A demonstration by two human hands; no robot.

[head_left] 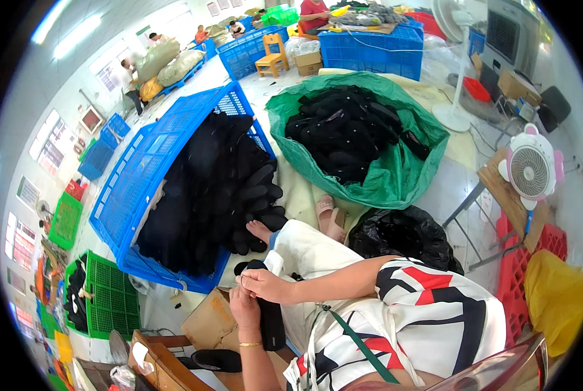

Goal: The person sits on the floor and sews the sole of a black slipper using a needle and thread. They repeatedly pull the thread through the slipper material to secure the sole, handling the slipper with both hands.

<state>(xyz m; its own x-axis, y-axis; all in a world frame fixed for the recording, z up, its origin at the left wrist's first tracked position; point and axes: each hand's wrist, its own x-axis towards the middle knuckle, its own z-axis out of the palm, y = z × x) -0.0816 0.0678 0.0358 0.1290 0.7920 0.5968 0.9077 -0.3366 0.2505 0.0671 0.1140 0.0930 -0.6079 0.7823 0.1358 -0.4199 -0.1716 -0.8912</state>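
My right hand [265, 285] and my left hand [244, 307] meet over my lap, fingertips pinched together. What they pinch is too small or hidden to make out. Right beneath them is a long black sock-like piece [272, 326], partly covered by the hands. Another black piece [218, 360] lies near my left forearm, by a cardboard box [208, 320]. Ahead and to the left, a large heap of similar black pieces [203, 189] spills from a tipped blue plastic crate [132, 171].
Beyond my feet stands an open green sack [428, 166] filled with black pieces [347, 130]. A black plastic bag [402, 238] sits at my right. Farther right are a small fan [531, 171] on a wooden stand and a red crate [510, 287]. A green crate [112, 303] stands at left.
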